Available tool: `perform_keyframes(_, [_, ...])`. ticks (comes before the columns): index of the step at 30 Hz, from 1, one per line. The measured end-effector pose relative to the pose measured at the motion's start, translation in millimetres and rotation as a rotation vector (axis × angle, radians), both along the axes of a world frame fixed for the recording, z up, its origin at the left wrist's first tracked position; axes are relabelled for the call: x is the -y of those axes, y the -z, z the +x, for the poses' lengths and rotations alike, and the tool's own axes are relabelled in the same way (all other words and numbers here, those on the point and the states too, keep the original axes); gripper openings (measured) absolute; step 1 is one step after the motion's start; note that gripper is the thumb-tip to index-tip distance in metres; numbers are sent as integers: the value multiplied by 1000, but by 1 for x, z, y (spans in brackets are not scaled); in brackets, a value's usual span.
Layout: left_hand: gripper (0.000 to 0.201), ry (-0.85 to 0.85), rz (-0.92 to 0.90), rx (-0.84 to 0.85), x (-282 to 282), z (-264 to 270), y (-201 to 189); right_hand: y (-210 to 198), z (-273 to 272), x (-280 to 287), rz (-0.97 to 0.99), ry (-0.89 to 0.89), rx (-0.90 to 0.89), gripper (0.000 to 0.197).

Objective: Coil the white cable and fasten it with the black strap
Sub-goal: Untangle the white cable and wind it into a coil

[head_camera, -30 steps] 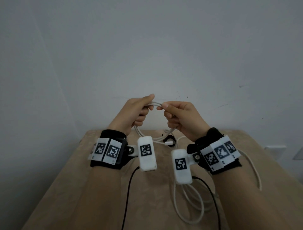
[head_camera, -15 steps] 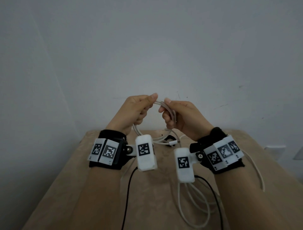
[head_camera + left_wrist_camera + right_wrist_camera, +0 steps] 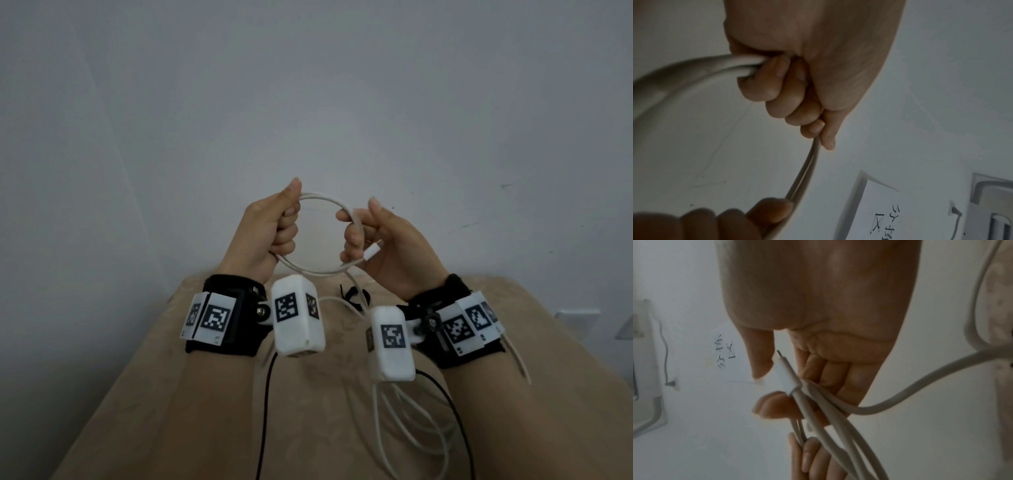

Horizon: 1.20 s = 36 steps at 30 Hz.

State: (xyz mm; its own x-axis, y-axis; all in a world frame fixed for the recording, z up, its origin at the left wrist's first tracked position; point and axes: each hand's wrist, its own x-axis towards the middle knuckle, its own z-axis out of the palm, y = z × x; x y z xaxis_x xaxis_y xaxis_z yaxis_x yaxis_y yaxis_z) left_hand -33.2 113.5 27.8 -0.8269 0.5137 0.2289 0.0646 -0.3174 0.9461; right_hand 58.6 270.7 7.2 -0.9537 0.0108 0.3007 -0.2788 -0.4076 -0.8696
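From the head view, the person's left hand [image 3: 270, 229] is closed in a fist round the left side of a round loop of thin white charging cable [image 3: 322, 198], thumb pressed on top; the right hand [image 3: 383, 246] curls its fingers round the right side of the same loop, where the cable's white plug end [image 3: 373, 253] sticks out toward the palm; the loop is held up in the air between the two hands, above the far end of the beige patterned tabletop [image 3: 205, 411]; more of the cable trails down from the loop and lies in loose curves on the table near the right forearm, so only a first turn or two is coiled (the greater part looks to be left); the small black fastening strap [image 3: 354, 295] lies on the table beyond the wrists, touched by neither hand, so fastening is not yet begun. From the left wrist view, the left hand [image 3: 797, 81] shows its fingers folded tight over two strands of the cable [image 3: 694, 71], which arc away and come back beneath the little finger toward the fingertips of the other hand at the bottom edge. From the right wrist view, the right hand [image 3: 818, 321] has several strands of the cable [image 3: 818, 410] gathered across its curled fingers, the plug end [image 3: 786, 374] pointing up beside the thumb; one strand runs off to the right toward the table.
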Motion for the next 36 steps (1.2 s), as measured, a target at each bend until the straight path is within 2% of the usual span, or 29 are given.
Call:
perform_keyframes(6, [42,24,79,106,-9,3,-1,1,0,1,-270,-155,-34,63])
perform_keyframes(12, [42,18,128,207,-11,1,4,9,-4,1,-348,-279,-26,79])
perform_keyframes(15, [42,17,141,236,-9,0,5,8,-3,-3,-287,-312,-37,84])
perform_keyframes(21, [43,35,197,292,-12,-1,7,6,-2,0,-177,-340,-111,82])
perform_keyframes(25, [43,78,252,361,-14,-5,8,8,-4,4,-131,-289,-142,78])
perform_keyframes(31, [45,168,282,422,-20,-5,9,13,-9,3,-257,-170,-101,45])
perform_keyframes(36, [45,149,270,416,-20,-6,11,13,-8,1,-266,-120,-66,33])
